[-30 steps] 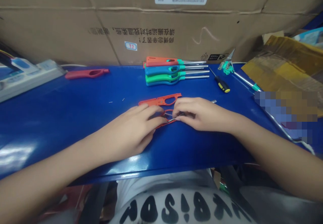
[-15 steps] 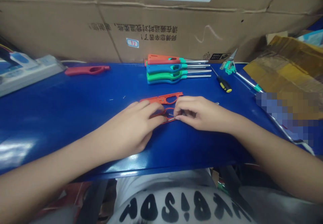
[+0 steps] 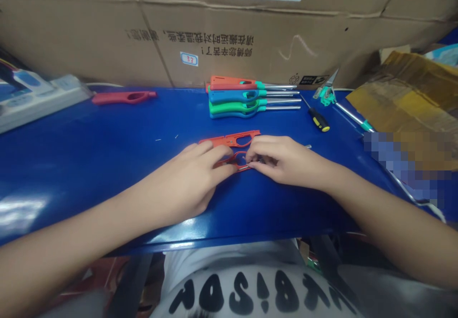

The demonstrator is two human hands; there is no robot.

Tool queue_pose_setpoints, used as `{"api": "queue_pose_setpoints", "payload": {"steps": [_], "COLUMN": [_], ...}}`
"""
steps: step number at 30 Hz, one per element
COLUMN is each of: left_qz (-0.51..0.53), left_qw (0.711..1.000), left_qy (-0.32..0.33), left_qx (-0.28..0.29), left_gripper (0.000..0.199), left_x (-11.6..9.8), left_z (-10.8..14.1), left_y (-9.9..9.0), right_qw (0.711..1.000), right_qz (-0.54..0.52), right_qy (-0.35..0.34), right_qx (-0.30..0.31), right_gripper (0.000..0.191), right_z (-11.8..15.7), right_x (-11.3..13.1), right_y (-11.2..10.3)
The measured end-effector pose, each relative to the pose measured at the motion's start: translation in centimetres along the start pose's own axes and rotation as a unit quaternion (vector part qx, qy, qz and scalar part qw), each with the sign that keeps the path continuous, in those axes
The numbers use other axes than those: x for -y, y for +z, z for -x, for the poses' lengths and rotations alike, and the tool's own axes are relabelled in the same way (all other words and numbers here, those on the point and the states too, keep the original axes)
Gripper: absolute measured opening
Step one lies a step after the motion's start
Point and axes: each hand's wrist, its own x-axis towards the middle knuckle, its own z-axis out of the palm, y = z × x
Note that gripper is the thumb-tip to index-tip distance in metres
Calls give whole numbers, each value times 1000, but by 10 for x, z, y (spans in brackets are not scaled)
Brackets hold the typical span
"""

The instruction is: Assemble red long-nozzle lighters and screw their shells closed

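Note:
An orange-red lighter casing half point(image 3: 240, 154) lies low on the blue table, pinched by my left hand point(image 3: 200, 172) at its left part. At the casing's right part, my right hand point(image 3: 282, 159) has thumb and fingertips closed on its edge, around a thin metal piece point(image 3: 244, 168). The fingers hide much of this casing and whatever else sits inside it. Just behind it lies a second orange casing half point(image 3: 229, 139) with an oval opening; the back of my left hand partly overlaps its left end.
Several assembled lighters point(image 3: 234, 97) are stacked behind. A screwdriver point(image 3: 318, 120) and a metal tube with green parts point(image 3: 352, 115) lie right. A red casing point(image 3: 123, 98) and power strip point(image 3: 43, 100) are left. A cardboard box point(image 3: 107, 36) stands at the back.
The view has shifted very slightly. Both hands keep almost the same grip on the front casing, and a little more of its oval opening shows between them.

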Motion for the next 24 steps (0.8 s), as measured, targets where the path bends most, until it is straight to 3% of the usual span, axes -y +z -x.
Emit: {"api": "queue_pose_setpoints", "payload": {"steps": [9, 18, 24], "left_qz": [-24, -65, -92], "left_qw": [1000, 998, 996], "left_qy": [-8, -2, 0], "left_qx": [9, 0, 7], "left_gripper": [44, 45, 44], "left_x": [1, 5, 4], "left_z": [-1, -1, -2], "left_y": [1, 7, 3], "right_qw": [1000, 997, 999], "right_qz": [14, 38, 40], "right_qy": [-5, -18, -8], "right_qx": [-3, 62, 15], "right_gripper": [9, 11, 14], "right_z": [2, 7, 6], "right_x": [-4, 0, -2], "right_y": [1, -11, -8]}}
